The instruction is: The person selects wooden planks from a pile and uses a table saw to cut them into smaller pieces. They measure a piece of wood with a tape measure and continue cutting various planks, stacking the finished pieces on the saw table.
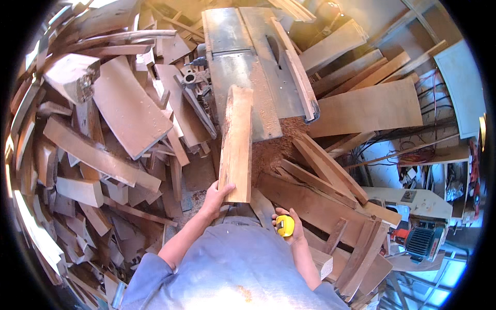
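Observation:
A long wooden board [238, 150] points away from me, its near end gripped at the left edge by my left hand [217, 199]. The thumb lies on the board's top face; the other fingers are hidden beneath or behind it. The board's far end lies over the metal table [232, 77] of a woodworking machine; whether it touches the table I cannot tell. Close to my body on the right, my right hand [292, 227] is closed around a yellow tape measure [284, 226]. No blade is drawn out that I can see.
Heaped offcuts and planks [129, 103] fill the left side. Along the machine's right runs a wooden fence [299, 72]. Sawdust [276, 144] lies at its near end. Boards [330, 206] lean at right, near an electric motor [423, 242] and a light blue panel [460, 85].

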Demonstrator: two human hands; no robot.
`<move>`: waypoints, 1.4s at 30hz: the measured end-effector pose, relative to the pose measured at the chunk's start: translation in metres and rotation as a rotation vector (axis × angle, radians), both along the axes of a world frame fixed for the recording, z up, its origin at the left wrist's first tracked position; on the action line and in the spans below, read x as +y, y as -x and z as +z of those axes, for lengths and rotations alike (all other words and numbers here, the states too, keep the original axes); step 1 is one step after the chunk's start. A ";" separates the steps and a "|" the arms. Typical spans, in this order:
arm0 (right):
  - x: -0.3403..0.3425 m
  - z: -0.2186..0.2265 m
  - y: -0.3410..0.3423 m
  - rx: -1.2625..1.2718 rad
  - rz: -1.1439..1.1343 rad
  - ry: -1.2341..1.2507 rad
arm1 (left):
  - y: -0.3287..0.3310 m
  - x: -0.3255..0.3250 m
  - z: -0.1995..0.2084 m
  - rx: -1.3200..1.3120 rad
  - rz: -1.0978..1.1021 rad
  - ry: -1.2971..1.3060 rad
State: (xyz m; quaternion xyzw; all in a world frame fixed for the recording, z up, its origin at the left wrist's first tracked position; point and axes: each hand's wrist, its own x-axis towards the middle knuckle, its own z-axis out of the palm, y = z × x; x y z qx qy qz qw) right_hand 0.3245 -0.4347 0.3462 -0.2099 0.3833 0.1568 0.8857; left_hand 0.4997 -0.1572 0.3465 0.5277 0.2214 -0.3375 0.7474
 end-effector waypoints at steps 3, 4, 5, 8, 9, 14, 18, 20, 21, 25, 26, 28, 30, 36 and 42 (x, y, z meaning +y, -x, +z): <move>-0.008 -0.003 0.001 0.038 -0.040 0.020 | 0.001 -0.013 0.002 0.060 -0.002 0.037; -0.010 -0.001 0.001 0.060 -0.053 0.026 | 0.000 -0.018 -0.005 0.065 -0.001 0.052; -0.012 0.002 0.002 0.048 -0.053 0.024 | 0.001 -0.023 -0.015 0.074 0.002 0.063; -0.022 -0.001 0.004 0.011 -0.073 0.043 | -0.001 -0.041 -0.027 0.086 0.024 0.080; -0.025 -0.001 0.004 0.010 -0.074 0.035 | -0.002 -0.047 -0.037 0.088 0.036 0.094; -0.055 -0.006 0.003 -0.029 -0.065 0.058 | -0.023 -0.086 -0.062 0.060 -0.006 0.139; -0.079 0.004 -0.005 -0.052 -0.106 0.052 | -0.042 -0.113 -0.081 0.054 0.042 0.080; -0.087 0.007 -0.005 -0.058 -0.130 0.079 | -0.047 -0.123 -0.085 0.078 0.040 0.066; -0.090 0.007 -0.004 -0.067 -0.137 0.100 | -0.047 -0.130 -0.088 0.052 0.066 0.040; -0.096 0.006 0.002 -0.103 -0.135 0.190 | -0.059 -0.134 -0.107 -0.006 -0.033 -0.106; -0.096 0.004 0.003 -0.106 -0.133 0.230 | -0.060 -0.137 -0.108 -0.081 -0.034 -0.239; -0.096 -0.001 0.007 -0.102 -0.155 0.227 | -0.062 -0.142 -0.099 -0.237 -0.048 -0.506; -0.097 -0.008 0.009 -0.093 -0.184 0.229 | -0.067 -0.153 -0.077 -0.358 -0.101 -0.667; -0.089 -0.007 -0.002 -0.109 -0.231 0.213 | -0.073 -0.193 -0.054 -0.429 -0.221 -1.168; -0.078 -0.011 -0.003 -0.076 -0.297 0.138 | -0.083 -0.171 -0.061 -0.474 -0.205 -0.892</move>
